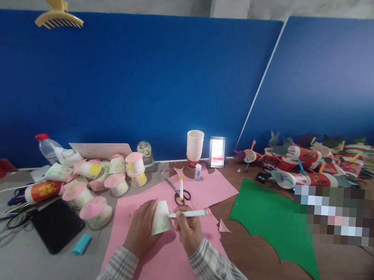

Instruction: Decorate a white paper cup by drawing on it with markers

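Left hand: the left hand [141, 227] is curled around the side of a white tapered paper cup with faint green marks [161, 219], above the pink paper sheets [128, 251].
Right hand: the right hand [191, 232] pinches a white marker with a green end [193, 214], its tip at the cup's right side.
Beyond the hands: black-handled scissors [179, 195] and a white marker with yellow ends [181, 186] lie together on the pink paper; a small white glue bottle [198, 173] stands near them.
Back of the bench [219, 257]: a tall stack of white paper cups [194, 147] stands beside a bright blurred-out rectangle.
Left side: pink-topped decorated paper cups [116, 183] are grouped near a black flat tablet-like object [57, 225] and a turquoise block [82, 244].
Right side: a green paper sheet with a scalloped edge [271, 222] lies in front of a pile of red-and-white paper cups [304, 159].
Back panel: a yellow plastic claw clip [59, 14] is at the blue panel's [140, 77] upper left.
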Demonstrator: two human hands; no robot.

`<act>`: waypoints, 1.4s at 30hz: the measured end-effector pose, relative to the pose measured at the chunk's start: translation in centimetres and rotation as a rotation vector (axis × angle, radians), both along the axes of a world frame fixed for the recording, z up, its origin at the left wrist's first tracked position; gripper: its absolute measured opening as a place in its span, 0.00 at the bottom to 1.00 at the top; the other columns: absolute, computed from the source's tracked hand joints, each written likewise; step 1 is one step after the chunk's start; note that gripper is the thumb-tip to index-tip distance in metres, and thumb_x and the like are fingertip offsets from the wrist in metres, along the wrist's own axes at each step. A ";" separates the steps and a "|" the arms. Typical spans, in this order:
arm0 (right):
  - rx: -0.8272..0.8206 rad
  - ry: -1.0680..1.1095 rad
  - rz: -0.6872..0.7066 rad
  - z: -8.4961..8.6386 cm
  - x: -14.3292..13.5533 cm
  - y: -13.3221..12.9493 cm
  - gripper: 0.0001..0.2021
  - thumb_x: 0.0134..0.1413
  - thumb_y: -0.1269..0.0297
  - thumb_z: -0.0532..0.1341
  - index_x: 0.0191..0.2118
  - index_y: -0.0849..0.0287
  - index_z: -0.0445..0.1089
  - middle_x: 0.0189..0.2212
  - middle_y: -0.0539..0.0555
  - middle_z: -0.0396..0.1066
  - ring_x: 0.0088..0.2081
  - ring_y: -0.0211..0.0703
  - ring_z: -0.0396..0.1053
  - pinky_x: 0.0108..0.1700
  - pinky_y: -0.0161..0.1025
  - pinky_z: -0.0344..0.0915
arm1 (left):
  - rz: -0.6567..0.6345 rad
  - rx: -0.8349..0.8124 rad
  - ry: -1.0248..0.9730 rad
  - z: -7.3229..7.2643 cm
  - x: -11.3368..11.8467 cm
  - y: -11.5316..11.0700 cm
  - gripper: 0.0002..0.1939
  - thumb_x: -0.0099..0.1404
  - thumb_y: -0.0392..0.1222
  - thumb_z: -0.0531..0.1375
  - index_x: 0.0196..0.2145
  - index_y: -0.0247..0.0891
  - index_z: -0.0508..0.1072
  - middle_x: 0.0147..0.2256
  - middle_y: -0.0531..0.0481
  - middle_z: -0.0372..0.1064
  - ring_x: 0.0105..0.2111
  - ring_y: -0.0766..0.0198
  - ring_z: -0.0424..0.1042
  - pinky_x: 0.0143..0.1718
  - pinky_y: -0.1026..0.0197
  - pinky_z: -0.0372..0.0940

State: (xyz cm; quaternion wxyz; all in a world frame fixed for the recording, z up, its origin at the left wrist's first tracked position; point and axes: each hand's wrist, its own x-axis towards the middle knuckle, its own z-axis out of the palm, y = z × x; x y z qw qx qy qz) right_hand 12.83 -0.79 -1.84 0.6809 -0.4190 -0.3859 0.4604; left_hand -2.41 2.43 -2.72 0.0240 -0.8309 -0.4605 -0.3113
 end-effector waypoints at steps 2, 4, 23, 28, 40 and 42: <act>0.000 0.016 0.001 0.1 0.0 0.0 0.09 0.44 0.61 0.58 0.21 0.59 0.67 0.06 0.41 0.57 0.07 0.30 0.47 0.10 0.26 0.47 | 0.003 0.004 -0.004 0.1 0.0 0.0 0.37 0.47 0.61 0.55 0.51 0.41 0.51 0.45 0.45 0.62 0.44 0.53 0.62 0.41 0.50 0.64; 0.000 0.024 0.007 0.1 0.0 -0.1 0.09 0.44 0.60 0.58 0.21 0.59 0.68 0.06 0.41 0.57 0.07 0.29 0.47 0.10 0.26 0.47 | -0.002 0.004 -0.007 0.1 0.1 0.0 0.37 0.48 0.60 0.55 0.52 0.41 0.50 0.45 0.46 0.62 0.44 0.53 0.62 0.42 0.50 0.64; 0.014 0.024 0.020 -0.1 0.1 -0.2 0.07 0.43 0.61 0.60 0.24 0.59 0.70 0.09 0.44 0.61 0.13 0.35 0.56 0.15 0.29 0.54 | -0.001 -0.032 -0.059 0.5 0.3 -0.1 0.36 0.48 0.60 0.55 0.51 0.43 0.50 0.44 0.46 0.62 0.44 0.52 0.62 0.41 0.49 0.64; 0.007 0.041 0.035 0.1 -0.1 -0.2 0.08 0.43 0.60 0.60 0.23 0.60 0.69 0.07 0.42 0.59 0.10 0.33 0.53 0.13 0.28 0.52 | -0.006 -0.027 -0.048 0.3 0.2 0.0 0.36 0.48 0.60 0.55 0.51 0.42 0.50 0.44 0.45 0.61 0.44 0.52 0.62 0.41 0.48 0.64; -0.002 -0.006 0.039 -0.2 -0.1 -0.2 0.08 0.45 0.62 0.58 0.23 0.59 0.69 0.07 0.41 0.58 0.10 0.32 0.52 0.13 0.27 0.52 | -0.005 -0.032 -0.030 0.4 0.2 0.0 0.36 0.48 0.61 0.54 0.51 0.41 0.51 0.44 0.45 0.62 0.44 0.53 0.62 0.42 0.49 0.64; -0.004 -0.011 0.041 -0.1 -0.1 -0.2 0.08 0.45 0.62 0.58 0.23 0.60 0.69 0.07 0.41 0.58 0.10 0.31 0.52 0.13 0.27 0.51 | -0.008 -0.036 -0.030 0.3 0.2 0.0 0.36 0.48 0.60 0.55 0.51 0.41 0.51 0.44 0.45 0.62 0.44 0.53 0.62 0.42 0.49 0.64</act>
